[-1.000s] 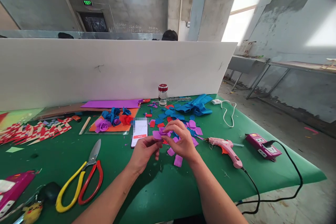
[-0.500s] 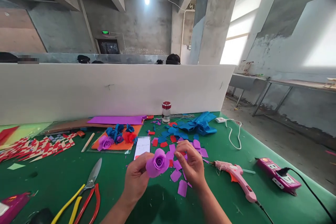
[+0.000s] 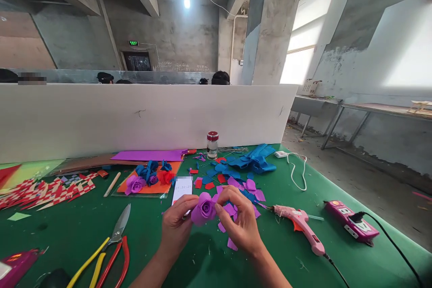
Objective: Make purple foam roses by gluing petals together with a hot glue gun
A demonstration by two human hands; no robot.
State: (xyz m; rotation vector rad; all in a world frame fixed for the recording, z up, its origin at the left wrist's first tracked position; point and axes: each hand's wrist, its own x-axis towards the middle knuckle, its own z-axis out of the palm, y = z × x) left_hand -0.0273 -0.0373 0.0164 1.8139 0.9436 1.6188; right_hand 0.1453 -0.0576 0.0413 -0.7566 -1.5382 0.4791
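A purple paper rose [image 3: 203,209] with a tightly curled centre faces me above the table. My left hand [image 3: 178,222] is closed around its left side and base. My right hand [image 3: 240,220] pinches a petal at the rose's right edge between thumb and index finger. Loose purple petals [image 3: 232,244] lie under and behind my right hand. A pink glue gun [image 3: 299,224] rests on its side to the right. Behind the rose a phone [image 3: 182,187] shows a running timer, partly covered by my left hand.
Scissors with a red and a yellow handle [image 3: 116,234] lie at left. Finished flowers [image 3: 135,184] rest on an orange sheet. Beyond are a red-lidded jar [image 3: 212,145], blue paper pieces [image 3: 258,162] and a white partition [image 3: 162,119]. A purple power strip [image 3: 351,221] with a cord sits at right.
My right hand has moved left to the rose, and its fingertips now touch the petal edge. The rose has shifted slightly right and turned a little. The view has shifted slightly.
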